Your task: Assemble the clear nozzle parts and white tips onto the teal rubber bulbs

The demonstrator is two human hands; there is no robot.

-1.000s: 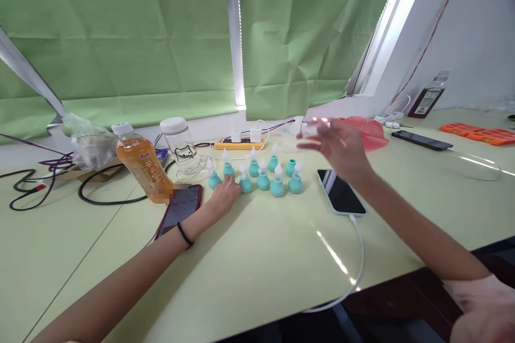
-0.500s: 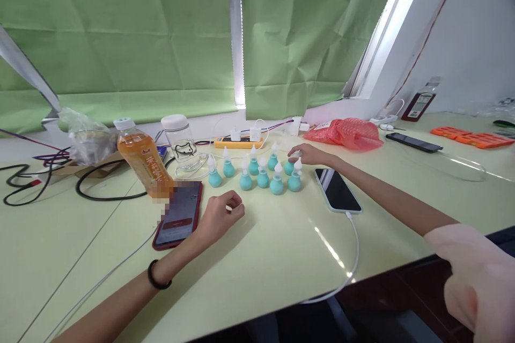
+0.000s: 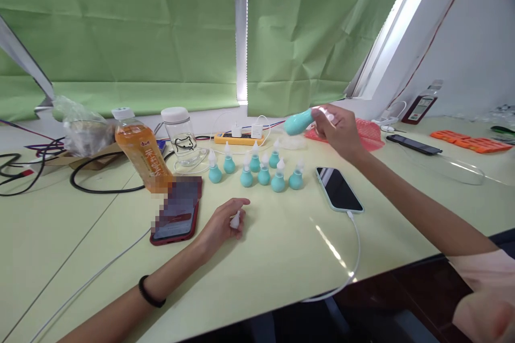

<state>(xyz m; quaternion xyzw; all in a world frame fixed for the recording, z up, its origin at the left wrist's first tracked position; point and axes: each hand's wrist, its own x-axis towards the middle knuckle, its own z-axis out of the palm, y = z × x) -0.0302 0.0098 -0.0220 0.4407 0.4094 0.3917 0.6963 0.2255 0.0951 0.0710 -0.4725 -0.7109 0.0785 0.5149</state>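
Note:
My right hand [image 3: 333, 126] is raised above the table, its fingers closed round the neck end of a nasal aspirator bulb [image 3: 298, 122]. That teal bulb is tilted, round end to the left. My left hand [image 3: 226, 221] rests on the table with its index finger stretched out. Its curled fingers hold a small whitish nozzle tip [image 3: 235, 220]. Beyond it, several teal bulb aspirators stand upright with clear pointed tips, among them a front one [image 3: 277, 182], a right one [image 3: 295, 179] and a left one [image 3: 215, 173].
A red-cased phone [image 3: 177, 220] lies beside my left hand; a charging phone [image 3: 338, 190] lies at the right. Behind are an orange drink bottle [image 3: 142, 153], a clear cup [image 3: 181, 142], a yellow power strip [image 3: 225, 140] and red bubble wrap [image 3: 368, 136].
My right hand has lifted a teal aspirator bulb from the back right of the group. My left hand has turned, and the nozzle tip in it now shows.

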